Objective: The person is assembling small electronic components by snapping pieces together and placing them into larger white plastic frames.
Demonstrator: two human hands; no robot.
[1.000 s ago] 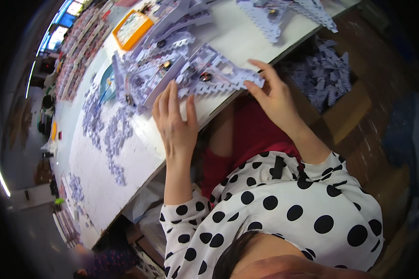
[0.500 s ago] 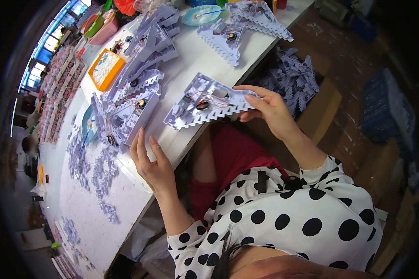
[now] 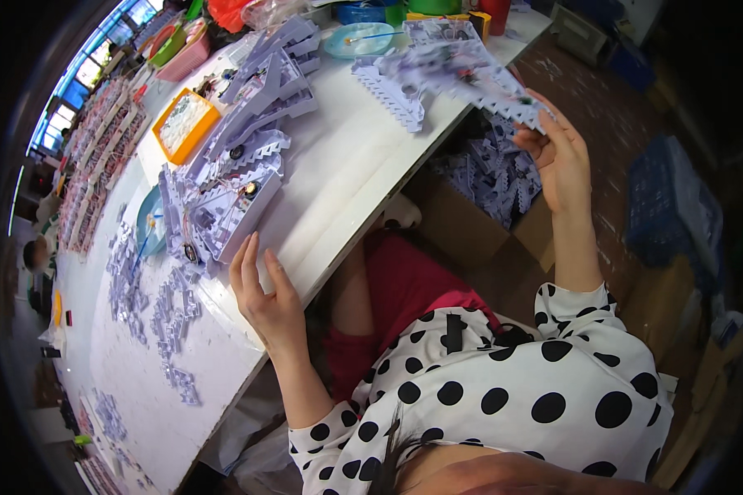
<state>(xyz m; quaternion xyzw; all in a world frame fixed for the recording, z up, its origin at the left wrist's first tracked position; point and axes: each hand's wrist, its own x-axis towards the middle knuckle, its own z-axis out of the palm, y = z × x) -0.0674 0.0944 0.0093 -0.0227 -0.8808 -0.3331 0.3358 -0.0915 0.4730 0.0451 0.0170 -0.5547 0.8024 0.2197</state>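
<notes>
As held now, well clear of the desk edge: pale lilac die-cut card sheet [image 3: 479, 70], lifted up and out to the right, blurred in the picture.

Sheet, position: above the open cardboard box [image 3: 470, 219] of like pieces beside the desk, tilted, one toothed edge toward the desk.
Sheet, detail: small dark round fittings on its face; finer detail too blurred to tell.
Right hand [image 3: 561, 157]: closed on the sheet's near corner, thumb side under, fingers over the top.
Change, right side: half a second earlier the same sheet low at the desk edge before the body; now raised and carried rightward toward the box side.
Left hand [image 3: 264, 297]: open, fingers spread, resting flat at the rim of the desk [image 3: 347, 190], gripping nothing.
Change, left side: hand further along the desk edge than a second ago, closer to the stack.
Nearest to left hand: stack of lilac sheets [image 3: 223, 206] with round fittings, just beyond the fingertips, not touched.
Reading of the change: one sheet separated from the rest and on the move; stack apparently next in line, judged only.
Further out: second lilac pile [image 3: 264, 91] leaning beside an orange tray [image 3: 186, 124].
Far desk: teal dish [image 3: 357, 40] with a stick across it; loose lilac scraps [image 3: 153, 313] scattered left.
</notes>
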